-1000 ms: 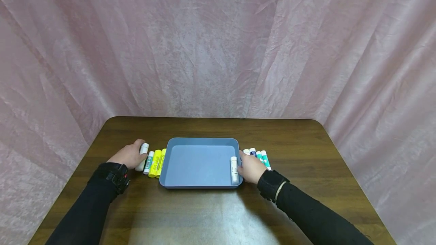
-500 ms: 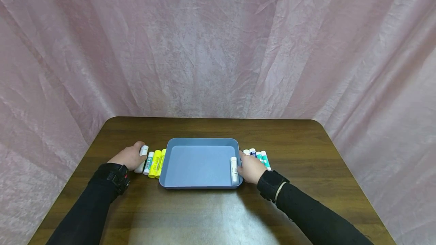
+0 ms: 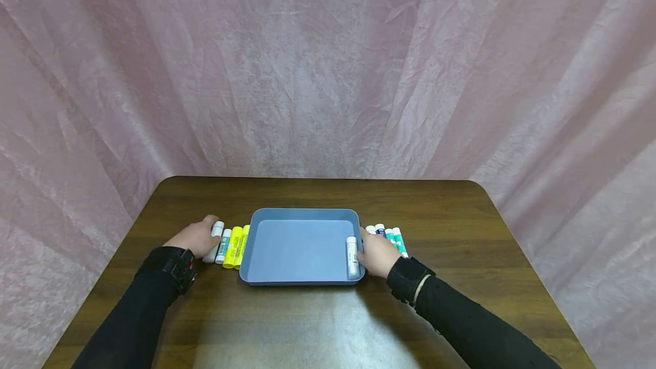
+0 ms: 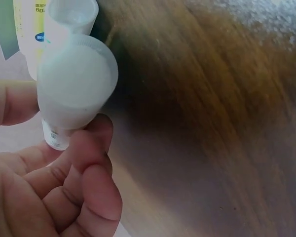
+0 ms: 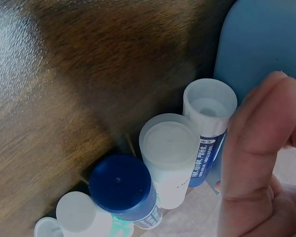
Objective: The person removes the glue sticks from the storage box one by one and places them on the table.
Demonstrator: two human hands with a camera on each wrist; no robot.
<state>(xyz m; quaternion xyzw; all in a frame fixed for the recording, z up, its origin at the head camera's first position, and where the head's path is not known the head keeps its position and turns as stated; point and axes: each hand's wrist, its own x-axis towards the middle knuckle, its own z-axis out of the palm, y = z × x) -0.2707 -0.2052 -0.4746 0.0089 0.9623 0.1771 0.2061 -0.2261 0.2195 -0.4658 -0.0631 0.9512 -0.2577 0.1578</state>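
Note:
My left hand (image 3: pixel 193 238) grips a white glue stick (image 3: pixel 213 239) at the left end of a row. In the left wrist view its round white end (image 4: pixel 76 81) faces the camera, between the thumb and curled fingers. Beside it lie a white-and-teal glue stick (image 3: pixel 223 246) and two yellow glue sticks (image 3: pixel 233 247). A blue-grey tray (image 3: pixel 302 244) stands to their right. My right hand (image 3: pixel 380 253) holds the tray's right edge, thumb over the rim. Just inside that edge lies a white-capped glue stick (image 3: pixel 352 256). The right fingers (image 5: pixel 251 148) partly hide the tray in the right wrist view.
Right of the tray lies a second row of glue sticks, partly hidden by the right hand, among them a blue-ended glue stick (image 5: pixel 121 182) and a teal glue stick (image 3: pixel 401 242). All rest on a wooden table (image 3: pixel 318 323). A pink curtain (image 3: pixel 328 73) hangs behind it.
My left hand has drawn the white glue stick slightly toward the near side of the table. The right hand and the tray have stayed in place.

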